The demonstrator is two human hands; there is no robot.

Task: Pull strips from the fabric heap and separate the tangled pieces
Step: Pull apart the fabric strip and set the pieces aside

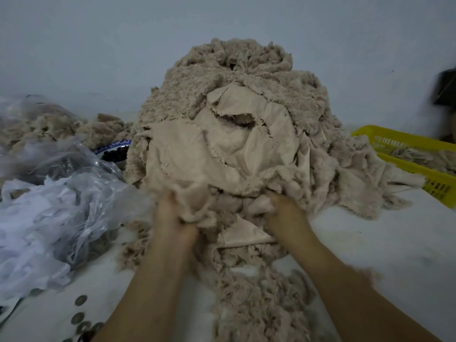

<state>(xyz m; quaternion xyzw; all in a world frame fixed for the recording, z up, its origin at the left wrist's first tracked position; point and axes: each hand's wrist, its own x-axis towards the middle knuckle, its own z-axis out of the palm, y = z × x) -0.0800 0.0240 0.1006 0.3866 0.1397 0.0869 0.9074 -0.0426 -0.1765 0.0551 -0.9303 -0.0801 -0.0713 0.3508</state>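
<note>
A tall heap of beige fluffy fabric (237, 114) rises in the middle of the white table, with smooth backing sides showing on several pieces. My left hand (172, 215) grips a bunched fold of fabric at the heap's foot, the cloth draped over its fingers. My right hand (283, 211) digs into the heap's lower right, its fingers buried in the fluff and gripping it. A trail of loose fluffy strips (259, 304) runs from the heap toward me between my forearms.
Crumpled clear plastic bags (56, 193) lie at the left, with more beige fabric (61, 127) behind them. A yellow slotted basket (424, 154) holding scraps stands at the right. Round metal pieces (81, 314) lie near the front left. A pale wall stands behind.
</note>
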